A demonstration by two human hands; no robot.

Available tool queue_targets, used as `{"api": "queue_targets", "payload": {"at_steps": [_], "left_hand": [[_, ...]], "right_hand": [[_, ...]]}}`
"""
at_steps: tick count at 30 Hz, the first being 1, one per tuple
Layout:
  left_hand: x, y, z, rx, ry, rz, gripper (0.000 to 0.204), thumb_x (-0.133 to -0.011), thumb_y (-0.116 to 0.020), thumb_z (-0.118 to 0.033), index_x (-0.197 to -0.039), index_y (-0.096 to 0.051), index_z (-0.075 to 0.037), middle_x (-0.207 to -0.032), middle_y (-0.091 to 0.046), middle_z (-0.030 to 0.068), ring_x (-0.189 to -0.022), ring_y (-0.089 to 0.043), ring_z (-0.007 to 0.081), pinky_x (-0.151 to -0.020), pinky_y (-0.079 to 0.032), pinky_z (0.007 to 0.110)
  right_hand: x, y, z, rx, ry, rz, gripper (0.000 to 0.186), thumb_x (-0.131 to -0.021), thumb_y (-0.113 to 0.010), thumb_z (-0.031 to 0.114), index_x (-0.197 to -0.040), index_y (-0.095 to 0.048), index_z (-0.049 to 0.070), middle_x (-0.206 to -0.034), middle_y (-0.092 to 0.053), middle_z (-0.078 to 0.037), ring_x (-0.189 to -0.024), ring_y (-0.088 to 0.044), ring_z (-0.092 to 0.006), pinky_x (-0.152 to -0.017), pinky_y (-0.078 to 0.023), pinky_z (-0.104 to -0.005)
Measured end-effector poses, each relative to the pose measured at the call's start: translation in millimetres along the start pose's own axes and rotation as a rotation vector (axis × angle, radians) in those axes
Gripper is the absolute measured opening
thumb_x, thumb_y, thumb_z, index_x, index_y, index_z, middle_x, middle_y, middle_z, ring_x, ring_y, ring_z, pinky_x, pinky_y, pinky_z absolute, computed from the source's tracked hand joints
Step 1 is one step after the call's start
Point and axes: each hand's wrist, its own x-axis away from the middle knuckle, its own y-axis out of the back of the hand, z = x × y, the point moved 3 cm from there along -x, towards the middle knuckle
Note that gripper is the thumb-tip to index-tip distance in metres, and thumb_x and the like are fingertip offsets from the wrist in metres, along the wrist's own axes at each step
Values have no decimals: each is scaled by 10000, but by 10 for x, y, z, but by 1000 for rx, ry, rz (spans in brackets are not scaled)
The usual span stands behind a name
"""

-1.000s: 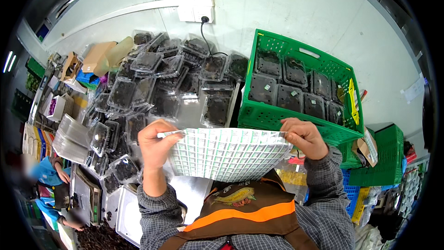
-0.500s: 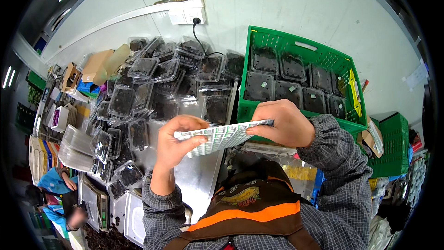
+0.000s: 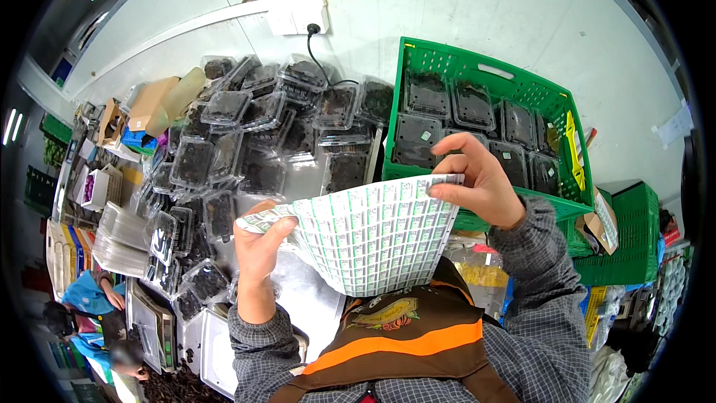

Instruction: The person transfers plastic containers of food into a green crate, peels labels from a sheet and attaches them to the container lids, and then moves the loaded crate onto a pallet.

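My left hand grips the left edge of a white sheet of small green-printed labels, with the thumb over its curled end. The sheet spans the space above the brown and orange apron, its face turned up. At its top right corner my right hand pinches it with the thumb, index finger lifted and bent. Just behind that hand stands a green crate of clear lidded boxes with dark contents, several bearing small labels.
Many clear boxes cover the steel table. Stacked lids and cardboard sit left; green crates stand right. A socket with cable is on the wall. A co-worker in blue works at lower left.
Since half a second ago the sheet has turned from nearly edge-on to broad face up. My left hand has moved left, and my right hand up and rightward, its index finger lifting.
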Motion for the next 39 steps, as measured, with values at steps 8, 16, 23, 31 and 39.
{"api": "queue_targets", "payload": {"at_steps": [8, 16, 23, 31, 39], "left_hand": [[9, -62, 154, 123, -4, -145, 262, -851, -759, -161, -989, -647, 31, -872, -643, 26, -785, -555, 84, -698, -433, 243], [-58, -111, 206, 15, -20, -33, 202, -849, -755, -125, -948, -658, 23, -868, -652, 37, -774, -567, 82, -682, -441, 236], [-42, -200, 151, -108, -69, -7, 165, -847, -751, -122, -865, -654, 10, -805, -639, 31, -702, -544, 84, -626, -412, 240], [-62, 6, 96, -182, -198, 5, 149, -851, -716, -77, -911, -659, 47, -847, -653, 51, -747, -558, 96, -652, -420, 247], [-12, 105, 142, -90, -82, -6, 190, -854, -722, -105, -937, -685, 62, -797, -612, 39, -713, -513, 95, -621, -376, 249]], "right_hand": [[135, 29, -531, -330, -57, -431, 211, -873, -724, 77, -913, -517, 74, -830, -656, -30, -755, -589, -69, -665, -463, -224], [111, -28, -509, -459, -39, -412, 151, -865, -703, 25, -1003, -643, 14, -894, -667, -8, -792, -575, -56, -718, -440, -216], [111, 2, -375, -238, 50, -385, 427, -849, -691, -39, -1263, -593, -7, -1045, -684, -60, -901, -637, -93, -765, -506, -220], [161, 2, -207, -46, -58, -185, 339, -859, -708, 2, -1190, -644, -29, -1006, -705, -90, -886, -653, -101, -753, -538, -231], [197, -37, -156, 171, -39, -160, 105, -863, -724, 72, -921, -719, -16, -836, -668, -53, -723, -595, -85, -616, -474, -238]]}}
